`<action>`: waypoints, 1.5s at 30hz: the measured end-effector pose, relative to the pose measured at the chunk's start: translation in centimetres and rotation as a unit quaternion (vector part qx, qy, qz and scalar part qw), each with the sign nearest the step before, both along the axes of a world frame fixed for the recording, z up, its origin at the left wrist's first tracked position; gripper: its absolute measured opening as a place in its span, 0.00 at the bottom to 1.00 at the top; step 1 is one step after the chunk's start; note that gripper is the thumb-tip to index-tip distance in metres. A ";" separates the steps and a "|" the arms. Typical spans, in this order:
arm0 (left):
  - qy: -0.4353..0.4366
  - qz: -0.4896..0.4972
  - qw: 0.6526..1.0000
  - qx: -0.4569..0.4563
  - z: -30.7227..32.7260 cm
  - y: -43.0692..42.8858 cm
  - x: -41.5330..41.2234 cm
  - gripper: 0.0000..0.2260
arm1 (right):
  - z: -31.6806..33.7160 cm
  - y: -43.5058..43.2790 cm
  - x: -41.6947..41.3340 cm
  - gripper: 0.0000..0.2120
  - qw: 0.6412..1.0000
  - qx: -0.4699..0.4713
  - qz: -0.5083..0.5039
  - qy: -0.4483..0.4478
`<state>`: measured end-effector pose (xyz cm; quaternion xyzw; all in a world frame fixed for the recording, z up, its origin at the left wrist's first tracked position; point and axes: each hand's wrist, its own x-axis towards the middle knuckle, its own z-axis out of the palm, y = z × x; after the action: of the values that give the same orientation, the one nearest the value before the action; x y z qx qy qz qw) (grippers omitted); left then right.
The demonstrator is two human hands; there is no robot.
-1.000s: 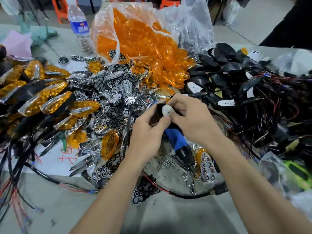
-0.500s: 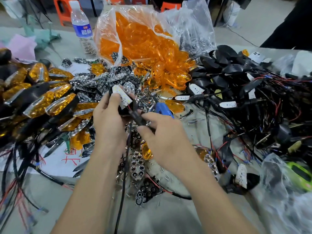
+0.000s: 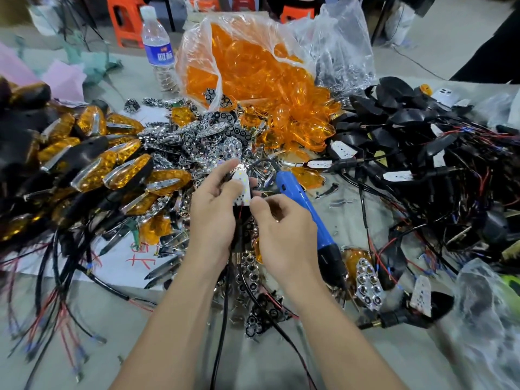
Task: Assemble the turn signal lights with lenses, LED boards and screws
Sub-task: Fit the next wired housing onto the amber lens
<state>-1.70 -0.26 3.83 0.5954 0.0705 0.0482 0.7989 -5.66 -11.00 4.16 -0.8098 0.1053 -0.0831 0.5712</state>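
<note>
My left hand (image 3: 213,209) grips a black turn signal housing with a white LED board (image 3: 242,187) seated in its top. My right hand (image 3: 284,229) pinches at the board's lower edge, where thin red wires run down. The housing's black cable hangs between my forearms. A blue electric screwdriver (image 3: 304,212) lies on the table just right of my right hand, tip toward me. Chrome reflectors (image 3: 208,144) are heaped beyond my hands. An open plastic bag of orange lenses (image 3: 253,68) stands behind them. Small screws lie scattered under my wrists.
Finished amber signals (image 3: 92,164) are stacked at the left. Black housings with boards and red wires (image 3: 422,153) pile up at the right. A water bottle (image 3: 157,49) stands at the back. One loose housing with a board (image 3: 419,302) and a reflector (image 3: 368,285) lie at front right.
My hands lifted a housing with its LED board off the screwdriver's spot and shifted left, then back toward centre. The screwdriver now lies free on the table beside my right hand.
</note>
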 end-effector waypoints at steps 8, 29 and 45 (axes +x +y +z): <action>-0.023 -0.020 0.997 0.074 -0.6 -0.3 -0.6 0.14 | 0.1 1.1 2.1 0.03 0.987 0.158 -0.017 0.017; 0.122 0.123 0.982 0.079 -2.5 4.6 1.3 0.15 | -0.6 6.1 14.1 0.23 0.911 -0.348 0.221 0.023; 0.099 0.084 0.988 0.080 -1.7 4.5 0.6 0.13 | -0.3 4.4 1.9 0.11 0.964 -0.134 0.000 -0.230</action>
<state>-1.07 4.20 2.11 0.6510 0.1953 0.0615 0.7309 -3.77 -6.61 3.88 -0.8380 -0.0412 -0.2805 0.4661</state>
